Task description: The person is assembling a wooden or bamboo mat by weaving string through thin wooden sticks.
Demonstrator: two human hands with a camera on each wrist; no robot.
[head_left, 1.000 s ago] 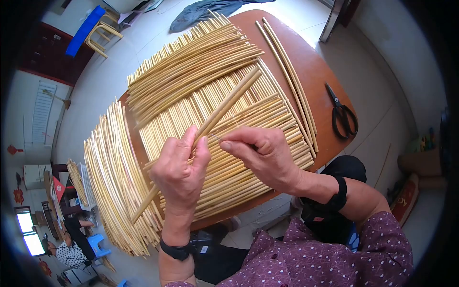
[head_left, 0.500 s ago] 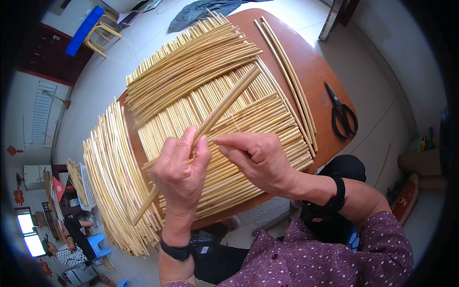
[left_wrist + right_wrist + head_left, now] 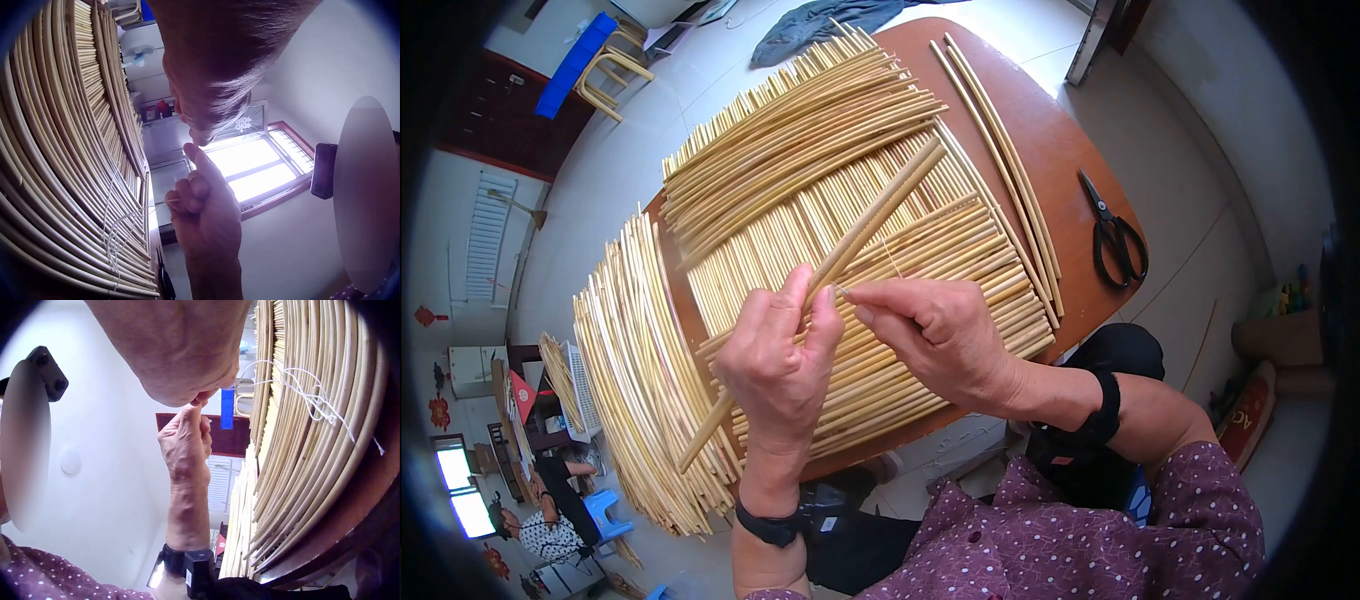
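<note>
Straw yellow over red-brown, purple dotted with white
Stalks, left stack [image 3: 635, 370]: pale straw yellow, streaked browner. Held stalk [image 3: 880, 215]: golden tan. String [image 3: 319, 403]: white. Table [image 3: 1050, 150]: glossy red-brown. Scissors, right [image 3: 1108, 222]: black handles. Wristbands [image 3: 770, 525]: black. Shirt, near [image 3: 1050, 540]: purple, white dots. Cloth, far [image 3: 820, 30]: dark blue-grey. Chair, far left [image 3: 578, 65]: bright blue, yellowish-tan frame. Stool, left [image 3: 605, 515]: light blue.
</note>
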